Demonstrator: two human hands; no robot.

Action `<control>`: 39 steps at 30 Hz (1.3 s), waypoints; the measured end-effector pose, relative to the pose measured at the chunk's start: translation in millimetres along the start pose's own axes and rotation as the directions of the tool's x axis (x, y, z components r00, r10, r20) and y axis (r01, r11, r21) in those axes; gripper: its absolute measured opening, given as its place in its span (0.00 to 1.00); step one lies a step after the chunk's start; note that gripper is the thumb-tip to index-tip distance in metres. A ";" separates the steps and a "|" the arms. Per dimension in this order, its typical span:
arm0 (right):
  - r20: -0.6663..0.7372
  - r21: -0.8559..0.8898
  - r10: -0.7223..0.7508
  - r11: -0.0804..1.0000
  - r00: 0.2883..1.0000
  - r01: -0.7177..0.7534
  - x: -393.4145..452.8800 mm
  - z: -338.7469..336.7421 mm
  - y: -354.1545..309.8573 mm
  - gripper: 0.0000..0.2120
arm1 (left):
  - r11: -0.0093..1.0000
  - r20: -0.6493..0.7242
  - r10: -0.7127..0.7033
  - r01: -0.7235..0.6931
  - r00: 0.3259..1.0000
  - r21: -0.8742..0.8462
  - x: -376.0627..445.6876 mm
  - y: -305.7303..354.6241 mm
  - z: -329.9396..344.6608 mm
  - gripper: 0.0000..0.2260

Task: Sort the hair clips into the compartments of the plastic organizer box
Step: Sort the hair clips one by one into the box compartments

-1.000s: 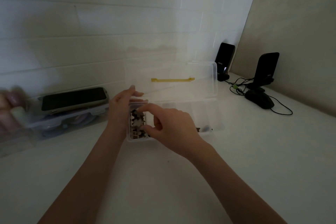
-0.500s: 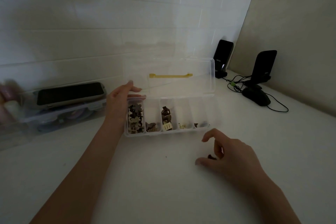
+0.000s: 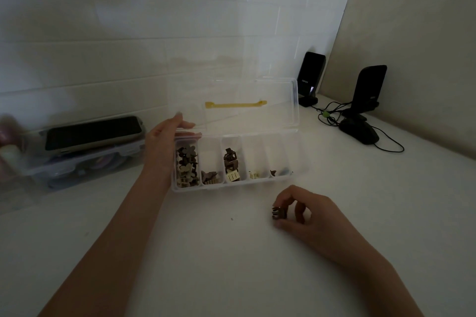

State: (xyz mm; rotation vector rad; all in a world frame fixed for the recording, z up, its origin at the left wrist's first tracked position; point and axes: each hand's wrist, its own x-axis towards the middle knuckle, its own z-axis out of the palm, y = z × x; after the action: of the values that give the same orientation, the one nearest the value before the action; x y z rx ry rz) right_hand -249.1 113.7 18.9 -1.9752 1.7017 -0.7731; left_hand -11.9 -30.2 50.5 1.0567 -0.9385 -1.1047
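Note:
A clear plastic organizer box [image 3: 260,183] sits on the white table with its lid [image 3: 280,116] standing open; a yellow strip crosses the lid. The leftmost compartment is piled with small brown butterfly clips [image 3: 186,166]. Other compartments hold a few brown and cream clips [image 3: 231,166]. My left hand [image 3: 164,141] holds the box's left end, thumb over the rim. My right hand [image 3: 306,211] is on the table in front of the box's right end and pinches a small dark claw clip [image 3: 278,213] between thumb and forefinger.
A second clear box [image 3: 85,165] with a dark phone [image 3: 92,132] lying on it stands at the left by the tiled wall. Two black speakers [image 3: 310,80], a black mouse [image 3: 359,131] and cables occupy the back right corner.
My right hand left the leftmost compartment, swung down to the table at the right and closed its fingers on a dark clip lying there. The left hand stayed on the box.

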 end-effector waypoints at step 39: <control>-0.695 0.168 0.065 0.983 0.716 0.074 -2.5 -4.6 -12.3 0.14 | 0.999 0.182 -0.032 0.036 0.983 -0.020 2.7 -0.4 -2.0 0.15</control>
State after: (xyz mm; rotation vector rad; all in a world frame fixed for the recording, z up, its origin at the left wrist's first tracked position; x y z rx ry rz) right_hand -243.1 118.4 29.9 -1.6436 1.9013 -1.7924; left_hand -9.6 -32.5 49.8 0.9678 -1.0519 -1.2536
